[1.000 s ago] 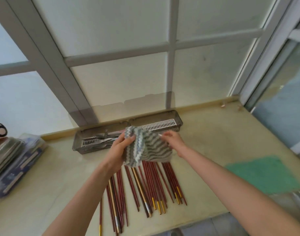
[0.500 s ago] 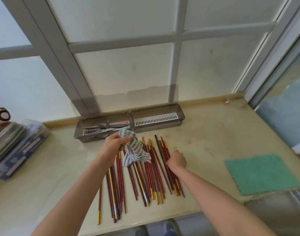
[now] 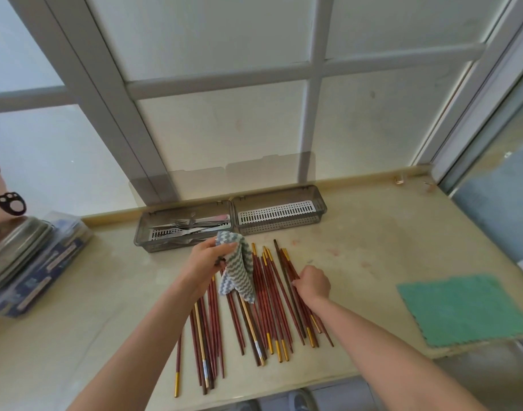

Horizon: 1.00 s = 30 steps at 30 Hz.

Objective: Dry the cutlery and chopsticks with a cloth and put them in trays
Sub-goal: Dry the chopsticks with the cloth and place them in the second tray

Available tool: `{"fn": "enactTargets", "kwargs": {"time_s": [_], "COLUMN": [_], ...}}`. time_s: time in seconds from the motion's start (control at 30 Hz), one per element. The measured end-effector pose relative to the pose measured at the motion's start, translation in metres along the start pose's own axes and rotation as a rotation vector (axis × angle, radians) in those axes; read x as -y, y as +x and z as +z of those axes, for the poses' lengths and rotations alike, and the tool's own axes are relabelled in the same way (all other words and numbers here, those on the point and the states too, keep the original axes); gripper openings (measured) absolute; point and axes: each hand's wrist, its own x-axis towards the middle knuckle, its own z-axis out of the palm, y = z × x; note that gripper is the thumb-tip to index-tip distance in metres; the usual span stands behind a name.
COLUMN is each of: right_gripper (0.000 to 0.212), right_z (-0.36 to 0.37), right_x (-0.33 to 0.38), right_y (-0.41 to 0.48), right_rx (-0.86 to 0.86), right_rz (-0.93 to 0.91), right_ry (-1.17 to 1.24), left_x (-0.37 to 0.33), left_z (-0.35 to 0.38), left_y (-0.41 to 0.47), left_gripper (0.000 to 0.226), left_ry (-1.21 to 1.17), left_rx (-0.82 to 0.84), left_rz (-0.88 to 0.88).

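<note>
Right grip [image 3: 312,284] has dropped to chopsticks [image 3: 263,307] on the counter [image 3: 372,262], pinching some (left grip [image 3: 206,262] clutches cloth [image 3: 239,271]).

Left hand [image 3: 205,262] holds the striped cloth [image 3: 238,271] while right hand [image 3: 312,283] grips chopsticks [image 3: 269,298] on the counter [image 3: 372,247].

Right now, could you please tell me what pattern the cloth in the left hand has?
The cloth has grey-and-white zigzag stripes; head view shows it best.
</note>
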Motion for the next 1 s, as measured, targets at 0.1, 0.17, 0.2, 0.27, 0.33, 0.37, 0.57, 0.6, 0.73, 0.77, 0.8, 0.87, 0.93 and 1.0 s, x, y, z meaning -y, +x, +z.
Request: {"fn": "enactTargets", "kwargs": {"time_s": [0.1, 0.17, 0.2, 0.27, 0.33, 0.37, 0.57, 0.6, 0.73, 0.77, 0.8, 0.87, 0.93, 1.0], "right_gripper": [0.012, 0.013, 0.010, 0.007, 0.012, 0.011, 0.013, 0.015, 0.016, 0.016, 0.016, 0.019, 0.019, 0.018], "right_z": [0.000, 0.003, 0.003, 0.000, -0.004, -0.007, -0.007, -0.006, -0.001, 0.000, 0.000, 0.002, 0.003, 0.005], "right_x": [0.006, 0.008, 0.007, 0.006, 0.004, 0.003, 0.002, 0.004, 0.008, 0.009, 0.009, 0.011, 0.013, 0.015], "right_y": [-0.004, -0.005, -0.005, -0.003, 0.001, 0.002, 0.003, 0.002, -0.001, -0.001, -0.002, -0.004, -0.004, -0.003], "right_rx": [-0.026, -0.014, -0.011, -0.019, -0.030, -0.038, -0.053, -0.050, -0.068, -0.070, -0.069, -0.068, -0.066, -0.066], "right_rz": [-0.080, -0.096, -0.091, -0.060, -0.029, -0.022, -0.052, -0.071, -0.150, -0.166, -0.184, -0.209, -0.204, -0.182], "right_ry": [-0.135, -0.150, -0.138, -0.094, -0.070, -0.073, -0.141, -0.156, -0.204, -0.225, -0.246, -0.272, -0.274, -0.261], "left_x": [-0.002, -0.002, -0.002, -0.002, -0.001, 0.000, 0.002, 0.002, 0.000, 0.000, -0.001, 0.000, 0.001, 0.004], "left_z": [0.002, 0.002, 0.002, 0.002, 0.001, 0.000, -0.001, 0.000, -0.001, -0.001, -0.002, -0.003, -0.004, -0.006], "left_y": [-0.002, -0.003, -0.003, -0.004, -0.003, -0.003, -0.004, -0.004, -0.003, -0.003, -0.003, -0.003, -0.003, -0.002], "left_gripper": [0.011, 0.011, 0.010, 0.011, 0.012, 0.014, 0.014, 0.013, 0.015, 0.014, 0.013, 0.013, 0.019, 0.026], "left_ry": [0.009, 0.015, 0.016, 0.007, -0.004, -0.008, 0.000, -0.001, 0.006, 0.018, 0.037, 0.089, 0.138, 0.149], "left_rx": [0.012, 0.017, 0.021, 0.025, 0.026, 0.024, 0.014, 0.015, 0.008, 0.008, 0.010, -0.003, -0.039, -0.088], "left_rz": [-0.008, -0.010, -0.010, -0.009, -0.010, -0.014, -0.026, -0.024, -0.025, -0.023, -0.021, -0.021, -0.018, -0.013]}}
